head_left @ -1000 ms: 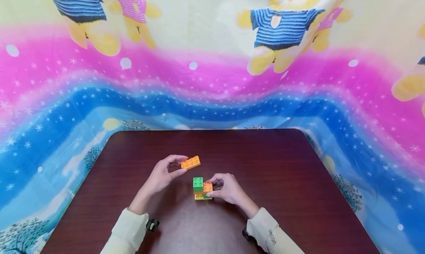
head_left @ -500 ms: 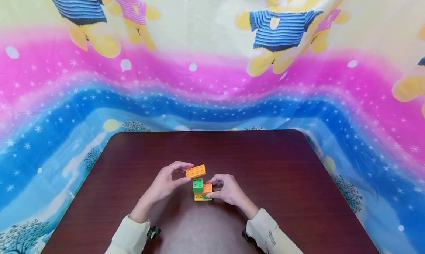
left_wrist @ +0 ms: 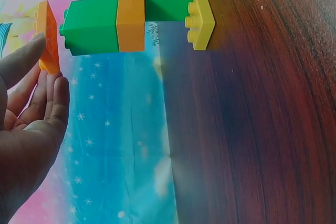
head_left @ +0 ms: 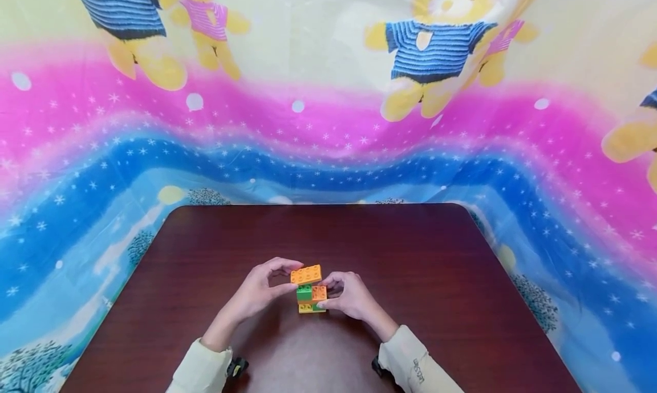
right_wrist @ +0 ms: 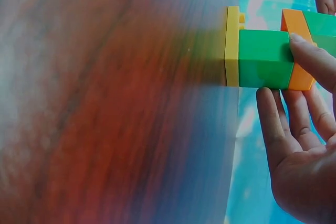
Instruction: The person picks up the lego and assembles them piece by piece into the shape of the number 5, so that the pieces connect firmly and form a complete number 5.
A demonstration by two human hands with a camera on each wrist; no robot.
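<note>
My left hand (head_left: 258,292) pinches a flat orange building brick (head_left: 306,275) between thumb and fingers, slightly tilted. In the left wrist view a narrow gap separates it from the studs of the upper green brick (left_wrist: 92,26). That brick tops a stepped stack: below it comes an orange brick (left_wrist: 130,17), then a lower green brick (right_wrist: 265,59), then a thin yellow brick (left_wrist: 205,13) at the table. From the right side, my right hand (head_left: 354,299) grips the stack, its thumb at the seam of the orange and lower green bricks.
The stack stands on a dark reddish-brown wooden table (head_left: 410,256) with rounded far corners. Behind and beside the table hangs a colourful cloth (head_left: 328,119) printed with bears and snowflakes. A small black device (head_left: 237,367) is at the left wrist.
My left hand has brought the flat orange brick right and down, from behind the stack to just above the upper green brick. The right hand keeps its grip on the stack.
</note>
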